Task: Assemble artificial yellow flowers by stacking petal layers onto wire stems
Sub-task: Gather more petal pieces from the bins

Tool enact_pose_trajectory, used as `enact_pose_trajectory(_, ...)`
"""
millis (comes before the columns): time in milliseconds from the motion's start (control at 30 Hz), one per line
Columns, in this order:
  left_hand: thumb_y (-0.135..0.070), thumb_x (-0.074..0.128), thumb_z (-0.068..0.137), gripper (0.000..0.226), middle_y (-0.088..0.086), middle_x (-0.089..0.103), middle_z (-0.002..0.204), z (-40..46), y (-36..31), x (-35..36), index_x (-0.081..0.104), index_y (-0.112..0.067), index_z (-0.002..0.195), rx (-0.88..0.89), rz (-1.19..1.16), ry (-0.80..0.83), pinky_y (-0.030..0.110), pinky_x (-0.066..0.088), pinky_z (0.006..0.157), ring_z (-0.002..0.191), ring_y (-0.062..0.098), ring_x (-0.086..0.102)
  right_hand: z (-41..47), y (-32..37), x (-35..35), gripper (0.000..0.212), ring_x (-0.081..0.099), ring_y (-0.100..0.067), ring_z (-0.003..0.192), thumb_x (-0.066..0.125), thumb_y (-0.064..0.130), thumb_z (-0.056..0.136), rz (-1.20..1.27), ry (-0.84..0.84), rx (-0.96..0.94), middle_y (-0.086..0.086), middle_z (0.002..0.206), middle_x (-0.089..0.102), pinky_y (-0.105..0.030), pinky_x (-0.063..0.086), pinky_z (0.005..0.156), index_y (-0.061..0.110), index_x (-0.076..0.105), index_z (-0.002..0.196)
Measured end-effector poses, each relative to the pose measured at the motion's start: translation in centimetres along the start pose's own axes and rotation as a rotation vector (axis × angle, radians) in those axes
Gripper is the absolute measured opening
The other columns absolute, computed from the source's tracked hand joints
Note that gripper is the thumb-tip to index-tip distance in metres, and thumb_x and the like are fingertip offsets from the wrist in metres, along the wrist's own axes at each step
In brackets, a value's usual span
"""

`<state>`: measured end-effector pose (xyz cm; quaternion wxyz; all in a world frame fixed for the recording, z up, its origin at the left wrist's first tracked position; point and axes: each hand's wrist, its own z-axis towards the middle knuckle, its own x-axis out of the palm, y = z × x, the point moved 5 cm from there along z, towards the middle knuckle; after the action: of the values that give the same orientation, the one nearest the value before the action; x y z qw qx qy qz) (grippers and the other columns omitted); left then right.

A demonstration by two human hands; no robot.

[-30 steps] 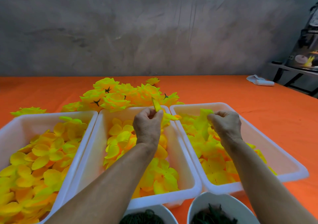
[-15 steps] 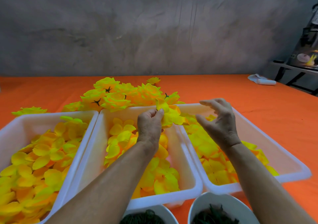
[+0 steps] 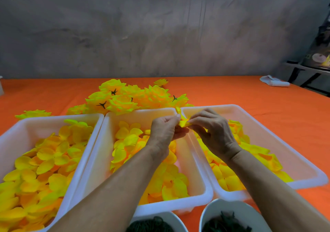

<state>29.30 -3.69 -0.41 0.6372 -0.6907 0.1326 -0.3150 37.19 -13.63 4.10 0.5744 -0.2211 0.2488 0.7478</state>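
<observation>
left hand (image 3: 163,131): fingers pinch the yellow petal piece (image 3: 184,123) | right hand (image 3: 213,131): fingers pinch it too | petal piece: up in the air over the far rims of the middle tray (image 3: 192,153) and right tray (image 3: 267,135) | finished flowers (image 3: 128,98): piled on the orange surface (image 3: 232,92) behind the trays

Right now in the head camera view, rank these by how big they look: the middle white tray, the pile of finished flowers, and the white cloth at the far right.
1. Middle white tray, helped by nearness
2. Pile of finished flowers
3. White cloth, farthest away
</observation>
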Motion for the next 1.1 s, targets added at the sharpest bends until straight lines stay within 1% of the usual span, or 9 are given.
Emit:
enact_pose_trajectory(100,-0.012,0.057,0.092,0.019,0.014,0.063,0.073,-0.1,0.0,0.3,0.064,-0.004,0.077,-0.010,-0.018,0.042,0.023,0.055,0.059,0.063,0.020,0.063,0.0,-0.3,-0.1,0.004,0.062,-0.030,0.066,0.074,-0.001,0.071,0.011,-0.031,0.047,-0.013,0.071,0.067,-0.038,0.053,0.058,-0.002,0.070,0.071)
enact_pose_trajectory(300,-0.005,0.061,0.088,0.011,0.008,0.063,0.067,-0.1,-0.2,0.3,0.063,-0.005,0.077,-0.048,-0.114,0.061,0.020,0.055,0.055,0.061,0.018,0.062,-0.5,-1.5,-0.2,0.027,0.048,-0.017,0.057,0.084,0.004,0.059,0.146,-0.126,0.208,-0.006,0.058,0.053,-0.032,0.038,0.053,-0.002,0.058,0.056)
enact_pose_trajectory(467,0.008,0.060,0.084,0.012,0.011,0.065,0.075,-0.2,-0.3,0.1,0.063,-0.003,0.083,-0.075,-0.170,0.058,0.019,0.052,0.050,0.060,0.014,0.064,-0.9,-2.9,0.5,0.022,0.043,-0.014,0.052,0.079,0.010,0.058,0.667,-0.107,0.505,-0.009,0.059,0.050,-0.025,0.037,0.047,0.005,0.058,0.062)
enact_pose_trajectory(533,0.010,0.060,0.082,0.018,0.011,0.065,0.080,-0.1,-0.3,-0.2,0.064,-0.007,0.085,-0.071,-0.139,0.041,0.019,0.052,0.050,0.067,0.017,0.063,-1.1,-3.7,0.5,0.022,0.044,-0.015,0.057,0.075,0.013,0.063,0.779,-0.155,0.619,-0.009,0.062,0.051,-0.025,0.037,0.051,0.003,0.056,0.063)
enact_pose_trajectory(633,0.012,0.058,0.080,0.031,0.005,0.065,0.083,-0.1,-0.2,-0.3,0.065,-0.017,0.089,-0.069,-0.039,0.033,0.022,0.050,0.053,0.069,0.016,0.062,-1.3,-4.7,0.1,0.010,0.052,-0.003,0.054,0.067,0.004,0.079,0.783,-0.252,0.700,0.007,0.060,0.061,-0.016,0.041,0.053,0.004,0.060,0.073)
enact_pose_trajectory(767,0.008,0.056,0.083,0.032,0.002,0.061,0.084,-0.3,0.0,0.2,0.064,-0.022,0.093,-0.078,0.031,0.084,0.023,0.050,0.057,0.068,0.012,0.058,-1.8,-5.4,0.0,0.005,0.061,-0.003,0.051,0.055,0.006,0.092,0.753,-0.294,0.826,-0.003,0.071,0.065,-0.015,0.045,0.048,0.006,0.058,0.089)
enact_pose_trajectory(900,-0.009,0.061,0.089,0.008,0.002,0.063,0.083,-0.4,0.2,0.4,0.066,-0.013,0.095,-0.050,0.088,0.129,0.019,0.050,0.055,0.069,0.009,0.058,-1.6,-4.8,0.2,0.009,0.061,-0.004,0.051,0.055,0.005,0.091,0.798,-0.235,0.802,0.006,0.060,0.068,-0.016,0.046,0.048,0.010,0.056,0.084)
enact_pose_trajectory(967,-0.016,0.067,0.086,0.011,0.003,0.061,0.079,-0.2,0.3,0.1,0.066,-0.009,0.094,-0.021,0.139,0.082,0.018,0.049,0.050,0.065,0.009,0.056,-1.4,-4.2,0.4,0.009,0.061,-0.006,0.053,0.056,0.006,0.089,0.844,-0.172,0.762,0.004,0.062,0.068,-0.017,0.047,0.050,0.010,0.055,0.081)
enact_pose_trajectory(1100,-0.015,0.069,0.083,0.015,0.001,0.056,0.063,0.1,0.1,-0.5,0.064,-0.017,0.070,0.040,0.236,-0.024,0.018,0.043,0.044,0.055,0.012,0.049,-1.2,-3.7,0.6,0.007,0.062,-0.009,0.053,0.057,0.006,0.087,0.879,-0.161,0.756,0.002,0.063,0.069,-0.019,0.048,0.050,0.009,0.055,0.081)
